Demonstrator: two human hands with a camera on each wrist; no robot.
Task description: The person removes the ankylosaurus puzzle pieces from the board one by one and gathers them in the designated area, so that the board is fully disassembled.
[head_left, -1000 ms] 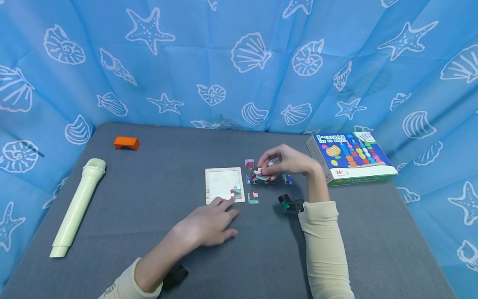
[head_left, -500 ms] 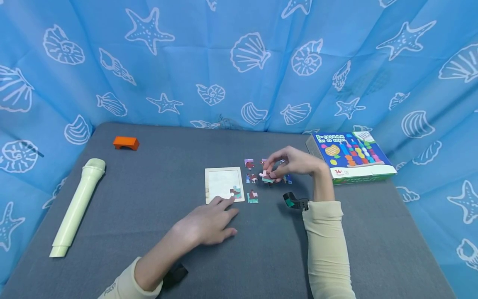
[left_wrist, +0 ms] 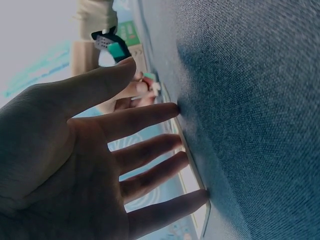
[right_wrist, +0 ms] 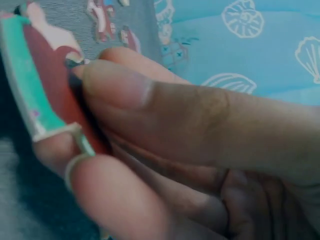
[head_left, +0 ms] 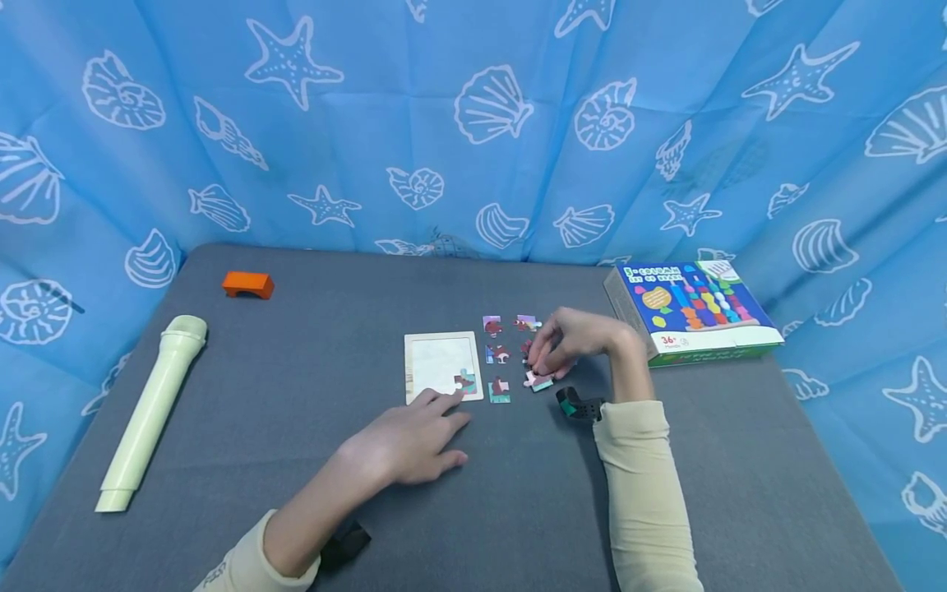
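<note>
A small jigsaw puzzle piece (head_left: 538, 381), printed in pink, dark red and green, is pinched between the thumb and fingers of my right hand (head_left: 573, 341). The right wrist view shows that piece (right_wrist: 50, 85) close up and tilted; whether it touches the table cannot be told. My left hand (head_left: 410, 440) lies with spread, fairly straight fingers, the fingertips on the near edge of a square wooden puzzle tray (head_left: 436, 358). In the tray's near right corner sits one puzzle piece (head_left: 465, 381). Several loose pieces, among them a dark red one (head_left: 499, 390), lie right of the tray, some partly hidden by my right hand.
A colourful toy box (head_left: 691, 312) stands at the back right. On the left are a pale green toy microphone (head_left: 154, 415) and an orange arch block (head_left: 248, 284). A blue shell-patterned curtain (head_left: 414, 123) hangs behind the grey table (head_left: 296, 353).
My right hand first shifts right, then comes nearer with the puzzle piece, now in front of the loose pieces' middle row. The left hand stays on the tray's edge.
</note>
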